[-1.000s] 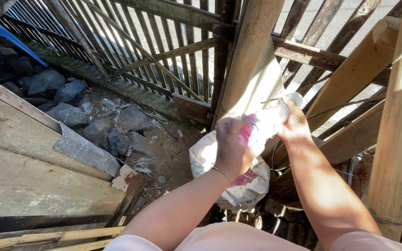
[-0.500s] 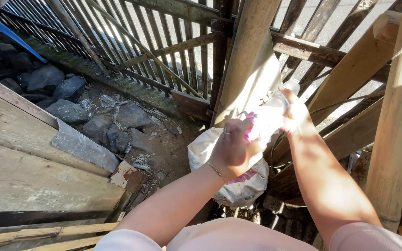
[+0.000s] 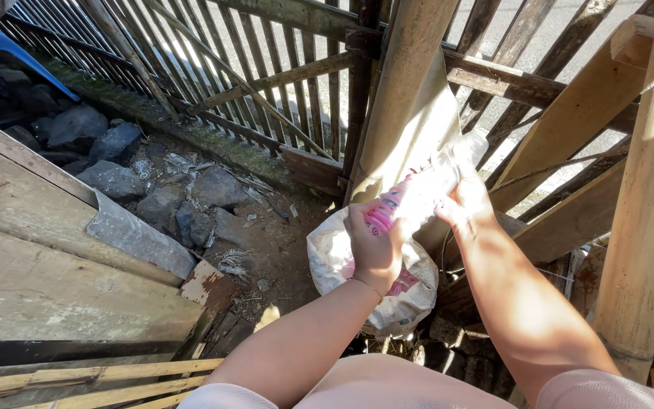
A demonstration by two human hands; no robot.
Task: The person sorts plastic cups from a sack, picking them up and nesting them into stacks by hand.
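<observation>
Both hands grip a clear plastic bottle (image 3: 425, 193) with a pink label, held tilted just above the white sack (image 3: 342, 257). The left hand (image 3: 376, 246) wraps its lower end and the right hand (image 3: 463, 201) its neck, steadying it between them over the sack.

Left hand (image 3: 375, 246): raised at centre, back toward the camera, fingers (image 3: 357, 220) curled closed in a grip; forearm bare, reaching up from lower centre. Right hand (image 3: 462, 198): slightly higher and to the right, fingers closed likewise; forearm bare, sunlit, angled up from the lower right.
</observation>
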